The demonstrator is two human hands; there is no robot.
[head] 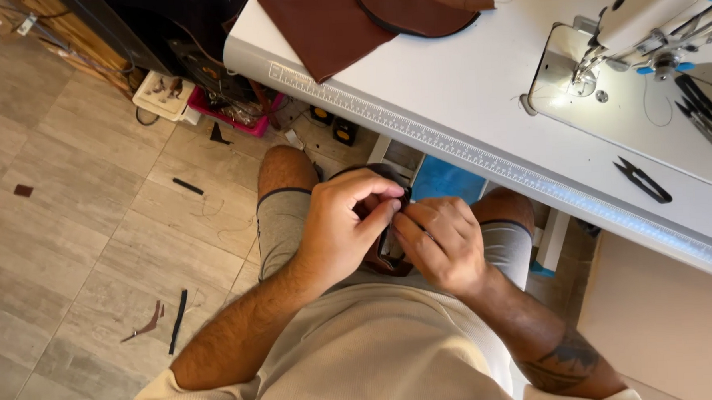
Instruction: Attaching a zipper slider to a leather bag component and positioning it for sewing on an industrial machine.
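Both hands, left and right, meet over the lap, fingers curled and pinching.

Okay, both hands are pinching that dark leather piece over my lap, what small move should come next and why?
Probably keep the left hand pinching and let the right hand work along the leather piece, since both grip it together over the lap.

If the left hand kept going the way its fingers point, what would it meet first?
Almost at once, the right hand: the left hand points toward it across the small dark brown leather piece both pinch. Depth unclear.
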